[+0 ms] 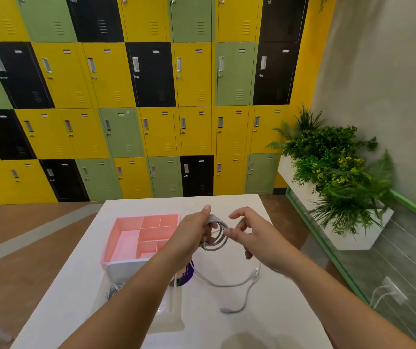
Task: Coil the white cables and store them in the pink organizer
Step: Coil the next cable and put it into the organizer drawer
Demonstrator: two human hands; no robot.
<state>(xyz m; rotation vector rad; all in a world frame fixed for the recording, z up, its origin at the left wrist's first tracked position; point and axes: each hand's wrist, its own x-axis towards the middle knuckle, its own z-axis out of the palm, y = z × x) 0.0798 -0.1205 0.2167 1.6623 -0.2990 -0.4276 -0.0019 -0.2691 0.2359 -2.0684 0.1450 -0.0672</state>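
My left hand [194,234] grips a coil of white cable [219,238] held above the white table [264,323]. My right hand [254,235] hovers just right of the coil with fingers loosely spread, fingertips near the loops. The cable's loose tail [229,284] lies on the table in a curve and ends in a plug [225,309]. The pink organizer [129,230] with several compartments sits on the table to the left of my hands. Another bundled white cable [113,289] lies near the table's left side.
A white flat box [124,268] lies in front of the organizer, over a clear plastic tray [169,316]. A round purple item [188,274] shows under my left forearm. Coloured lockers [136,96] stand behind the table; planters with greenery [335,172] stand to the right.
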